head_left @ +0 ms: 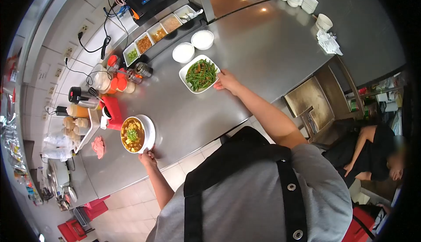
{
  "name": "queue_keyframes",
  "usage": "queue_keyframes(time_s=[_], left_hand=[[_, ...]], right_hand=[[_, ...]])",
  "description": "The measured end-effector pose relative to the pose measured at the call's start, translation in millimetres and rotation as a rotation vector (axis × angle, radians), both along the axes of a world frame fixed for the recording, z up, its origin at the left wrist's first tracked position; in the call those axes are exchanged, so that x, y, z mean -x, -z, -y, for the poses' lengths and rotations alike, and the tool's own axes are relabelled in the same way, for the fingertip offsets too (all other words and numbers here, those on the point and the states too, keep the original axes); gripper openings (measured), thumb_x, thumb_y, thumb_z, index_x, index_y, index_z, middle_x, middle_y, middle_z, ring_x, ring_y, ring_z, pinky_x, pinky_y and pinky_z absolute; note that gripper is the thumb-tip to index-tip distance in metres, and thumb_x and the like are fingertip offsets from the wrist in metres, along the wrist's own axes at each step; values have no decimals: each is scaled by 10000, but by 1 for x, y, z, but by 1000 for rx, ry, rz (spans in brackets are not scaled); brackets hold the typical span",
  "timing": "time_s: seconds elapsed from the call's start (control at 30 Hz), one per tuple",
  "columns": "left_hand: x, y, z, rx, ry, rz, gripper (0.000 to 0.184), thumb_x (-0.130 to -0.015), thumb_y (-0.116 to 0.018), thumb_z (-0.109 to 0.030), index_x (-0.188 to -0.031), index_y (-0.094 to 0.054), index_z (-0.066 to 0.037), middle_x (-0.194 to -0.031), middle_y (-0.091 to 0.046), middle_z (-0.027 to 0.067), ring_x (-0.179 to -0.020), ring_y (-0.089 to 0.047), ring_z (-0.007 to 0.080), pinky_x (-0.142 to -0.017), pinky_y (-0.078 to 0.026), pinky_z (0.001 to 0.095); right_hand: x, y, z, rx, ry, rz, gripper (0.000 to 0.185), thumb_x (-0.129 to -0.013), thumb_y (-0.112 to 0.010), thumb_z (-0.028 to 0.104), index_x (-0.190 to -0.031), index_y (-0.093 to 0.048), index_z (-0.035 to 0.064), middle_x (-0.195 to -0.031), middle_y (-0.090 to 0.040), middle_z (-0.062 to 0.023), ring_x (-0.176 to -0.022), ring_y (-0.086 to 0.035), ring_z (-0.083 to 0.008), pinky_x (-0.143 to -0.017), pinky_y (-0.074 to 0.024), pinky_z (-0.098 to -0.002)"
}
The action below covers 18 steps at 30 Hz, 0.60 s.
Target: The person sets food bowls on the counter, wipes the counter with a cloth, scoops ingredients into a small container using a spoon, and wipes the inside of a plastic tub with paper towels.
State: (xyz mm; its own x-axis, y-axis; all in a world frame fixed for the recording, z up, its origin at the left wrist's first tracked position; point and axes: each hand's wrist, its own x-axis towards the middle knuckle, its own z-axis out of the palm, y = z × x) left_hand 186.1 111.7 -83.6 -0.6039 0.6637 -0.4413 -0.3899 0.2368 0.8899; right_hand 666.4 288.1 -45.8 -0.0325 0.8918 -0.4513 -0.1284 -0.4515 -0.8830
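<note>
Fingers of the left hand (149,159) pinch the plate (150,132) under the stew bowl (132,135), the right hand (228,82) gripping the green-bean dish (201,75) rim, likely avoiding food.

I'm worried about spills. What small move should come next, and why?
I'd probably steady the soup bowl with the left hand: the bowl looks nearly full, and that hand is at its near edge, while the right hand is at the green bean dish.

Glossy metal counter (250,44), matt cloth apron (219,163)
</note>
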Motion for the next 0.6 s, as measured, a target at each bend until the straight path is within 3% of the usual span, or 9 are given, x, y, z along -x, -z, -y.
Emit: queue_keyframes(time_s=[0.13,0.23,0.37,0.43,0.6], left_hand=[[-23,4,4,-35,-44,26,180,-857,-504,75,-994,-431,-16,-792,-649,210,-408,-430,71,-319,-281,216],[-55,-3,5,-7,-80,11,215,-860,-504,72,-1000,-402,-54,-782,-622,145,-400,-414,67,-317,-273,218],[-100,4,5,-10,-154,7,238,-862,-509,68,-992,-377,-81,-779,-587,84,-403,-404,62,-317,-262,219],[-133,3,4,-11,-195,25,194,-872,-510,62,-986,-448,-83,-752,-590,76,-404,-390,59,-323,-254,210],[-209,-1,-5,9,-283,2,232,-872,-510,56,-991,-395,-107,-696,-545,44,-401,-382,61,-326,-251,212]], right_hand=[[4,0,-12,-140,5,192,260,-915,-470,131,-1046,-595,-55,-833,-684,-155,-584,-680,-201,-494,-557,-298],[-16,-5,-19,-164,-42,282,247,-889,-480,103,-996,-610,-77,-808,-685,-172,-550,-677,-212,-475,-555,-306],[-68,-3,-35,-178,-85,230,272,-888,-486,104,-1038,-602,-90,-817,-682,-176,-565,-679,-206,-492,-564,-299],[-112,-18,-48,-183,-109,206,281,-891,-485,104,-1055,-602,-91,-821,-683,-175,-570,-680,-208,-496,-568,-297],[-216,-65,-101,-170,-186,251,298,-911,-482,125,-1054,-595,-110,-826,-679,-182,-610,-691,-216,-517,-578,-298]])
